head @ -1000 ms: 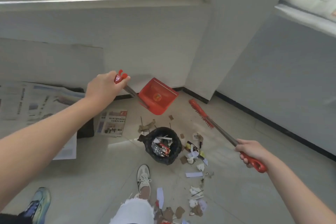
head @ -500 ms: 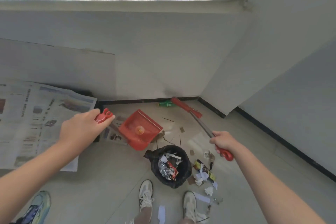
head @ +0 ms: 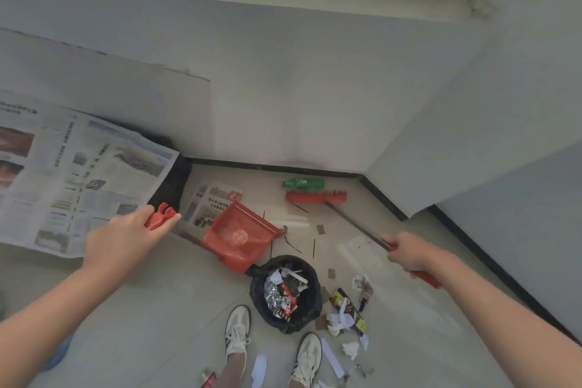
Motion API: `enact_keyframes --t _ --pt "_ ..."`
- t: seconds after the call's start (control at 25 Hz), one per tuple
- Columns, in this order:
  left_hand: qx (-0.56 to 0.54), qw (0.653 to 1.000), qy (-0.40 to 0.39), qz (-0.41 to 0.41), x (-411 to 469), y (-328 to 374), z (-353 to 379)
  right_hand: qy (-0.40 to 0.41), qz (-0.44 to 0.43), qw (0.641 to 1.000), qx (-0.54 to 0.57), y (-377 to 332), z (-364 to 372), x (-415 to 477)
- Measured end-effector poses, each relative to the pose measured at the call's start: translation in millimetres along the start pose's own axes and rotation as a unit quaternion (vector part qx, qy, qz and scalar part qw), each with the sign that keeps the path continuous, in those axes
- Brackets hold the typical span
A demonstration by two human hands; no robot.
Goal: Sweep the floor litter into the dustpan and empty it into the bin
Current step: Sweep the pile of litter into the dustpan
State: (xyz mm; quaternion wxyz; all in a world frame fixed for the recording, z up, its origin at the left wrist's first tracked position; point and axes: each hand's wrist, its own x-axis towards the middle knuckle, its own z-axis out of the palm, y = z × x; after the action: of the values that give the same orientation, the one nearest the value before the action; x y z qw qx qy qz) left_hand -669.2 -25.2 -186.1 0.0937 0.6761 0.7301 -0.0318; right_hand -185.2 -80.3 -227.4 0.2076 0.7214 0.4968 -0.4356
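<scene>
My left hand (head: 126,238) grips the red handle of the red dustpan (head: 241,236), whose empty tray is low over the floor just left of the bin. My right hand (head: 407,253) grips the red-handled broom; its red head (head: 316,197) lies on the floor near the back wall, against a green bottle (head: 303,183). The black-bagged bin (head: 288,294) stands in front of my feet, holding wrappers and paper. Litter (head: 345,309) of paper scraps, wrappers and cardboard bits lies to the right of the bin, and a few thin sticks lie behind it.
Newspaper sheets (head: 72,173) cover a dark object at the left, and another sheet (head: 209,201) lies on the floor behind the dustpan. Walls form a corner at the back; a pillar juts out at the right. My white shoes (head: 237,334) stand by the bin.
The dustpan has come down from above the bin to floor level on its left. The broom head swung out to the back wall by the green bottle.
</scene>
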Motion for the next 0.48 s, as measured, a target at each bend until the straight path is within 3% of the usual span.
enact_keyframes --t 0.2,0.48 --pt "-0.003 1.0 0.019 0.019 5 -5 -31 -0.027 -0.031 0.99 -0.135 45 -2 -52" --pt "-0.003 0.995 0.102 0.005 6 -15 -62 0.041 -0.128 0.939 -0.316 27 2 -23"
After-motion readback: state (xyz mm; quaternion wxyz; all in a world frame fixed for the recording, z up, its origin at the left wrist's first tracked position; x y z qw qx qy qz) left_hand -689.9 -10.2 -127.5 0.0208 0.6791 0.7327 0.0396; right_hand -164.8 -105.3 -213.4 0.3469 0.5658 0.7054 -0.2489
